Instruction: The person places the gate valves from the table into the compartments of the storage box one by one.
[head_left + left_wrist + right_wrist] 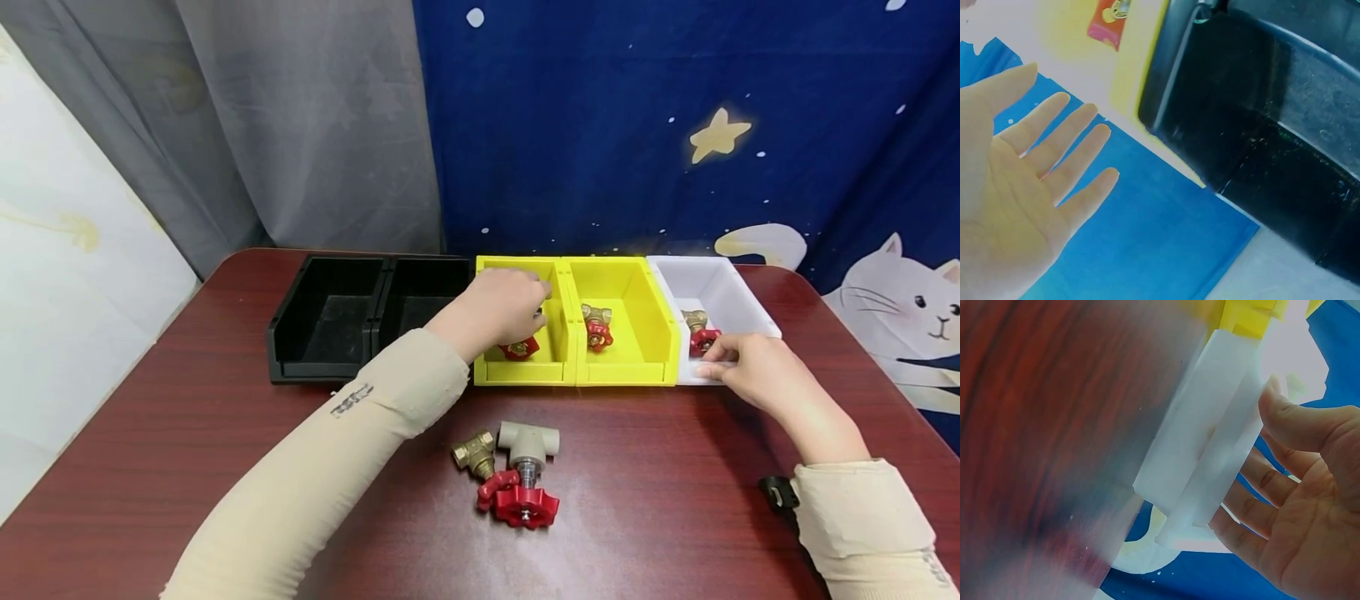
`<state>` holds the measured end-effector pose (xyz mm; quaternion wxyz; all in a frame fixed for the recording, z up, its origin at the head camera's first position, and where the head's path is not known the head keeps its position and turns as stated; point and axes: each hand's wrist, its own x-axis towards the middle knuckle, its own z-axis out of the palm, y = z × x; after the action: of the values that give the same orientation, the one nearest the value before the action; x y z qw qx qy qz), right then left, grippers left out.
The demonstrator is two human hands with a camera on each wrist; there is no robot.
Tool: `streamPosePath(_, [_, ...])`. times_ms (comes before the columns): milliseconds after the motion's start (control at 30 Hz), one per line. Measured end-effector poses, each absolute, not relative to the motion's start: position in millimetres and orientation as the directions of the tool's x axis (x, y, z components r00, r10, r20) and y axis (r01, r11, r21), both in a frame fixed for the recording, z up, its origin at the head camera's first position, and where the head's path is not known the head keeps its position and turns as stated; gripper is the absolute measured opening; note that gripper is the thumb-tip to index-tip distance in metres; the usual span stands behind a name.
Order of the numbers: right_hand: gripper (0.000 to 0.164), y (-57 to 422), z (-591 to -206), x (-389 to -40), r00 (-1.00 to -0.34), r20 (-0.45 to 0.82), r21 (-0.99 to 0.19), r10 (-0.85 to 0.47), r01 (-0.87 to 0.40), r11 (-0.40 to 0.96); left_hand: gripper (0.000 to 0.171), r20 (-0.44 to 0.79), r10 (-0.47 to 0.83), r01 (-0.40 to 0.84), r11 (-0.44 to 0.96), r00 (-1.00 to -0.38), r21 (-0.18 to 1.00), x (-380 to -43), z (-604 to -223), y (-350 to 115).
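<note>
My left hand [506, 302] is over the left yellow bin [525, 375], where a valve with a red handwheel [520, 348] partly shows below it. In the left wrist view its fingers [1079, 140] are spread and hold nothing. My right hand [768, 379] is at the front of the white bin [738, 292], thumb and fingers by the low front wall. Just beyond its fingertips lies a brass valve with a red handwheel [703, 340], inside that bin. The right wrist view shows the fingers loosely bent, partly hidden behind the white wall [1210, 444].
Another brass valve with a red handwheel [597, 329] lies in the right yellow bin [626, 373]. Two black bins [318, 371] stand at the left. Nearer on the table [637, 500] lie a brass valve [476, 454] and a grey plastic-bodied valve [528, 442], both red-handled.
</note>
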<state>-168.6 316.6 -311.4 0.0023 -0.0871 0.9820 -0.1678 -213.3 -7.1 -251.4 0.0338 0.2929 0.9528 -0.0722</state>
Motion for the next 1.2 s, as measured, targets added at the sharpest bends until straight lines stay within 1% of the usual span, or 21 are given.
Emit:
streamPosePath(233, [0.013, 316.9, -312.1, -168.6, -0.983, 0.034, -0.329, -0.178, -0.179, 0.927, 0.035, 0.004, 0.515, 0.508, 0.846, -0.857, -0.161, -191.7, -237.0, -15.0])
streamPosePath(367, [0.014, 317.4, -311.4, -169.1, -0.983, 0.033, -0.326, -0.179, -0.180, 0.928, 0.029, 0.105, 0.525, 0.504, 0.846, -0.845, -0.176, -176.6, -233.7, -23.7])
streamPosePath(500, [0.014, 317.3, -311.3, -169.4, -0.983, 0.032, -0.325, -0.181, -0.181, 0.928, 0.024, 0.201, 0.563, 0.526, 0.824, -0.802, -0.208, -163.7, -238.7, -32.1])
streamPosePath(600, [0.013, 317.1, -311.6, -169.2, -0.983, 0.031, -0.327, -0.181, -0.181, 0.928, 0.019, 0.271, 0.602, 0.557, 0.798, -0.751, -0.230, -155.6, -244.1, -38.1])
streamPosePath(700, [0.013, 316.8, -311.8, -168.8, -0.983, 0.028, -0.330, -0.179, -0.179, 0.927, 0.013, 0.354, 0.635, 0.597, 0.770, -0.687, -0.223, -148.1, -250.4, -44.0])
streamPosePath(767, [0.014, 316.6, -311.6, -169.1, -0.983, 0.026, -0.330, -0.180, -0.178, 0.927, 0.013, 0.391, 0.642, 0.620, 0.759, -0.660, -0.199, -142.9, -253.8, -47.6])
streamPosePath(900, [0.014, 316.5, -311.3, -169.1, -0.984, 0.020, -0.329, -0.175, -0.171, 0.929, 0.013, 0.416, 0.640, 0.640, 0.751, -0.646, -0.163, -132.8, -257.9, -53.9])
streamPosePath(1200, [0.014, 316.1, -311.1, -168.5, -0.986, 0.015, -0.324, -0.167, -0.163, 0.932, 0.011, 0.409, 0.628, 0.625, 0.763, -0.662, -0.161, -115.6, -266.9, -79.2])
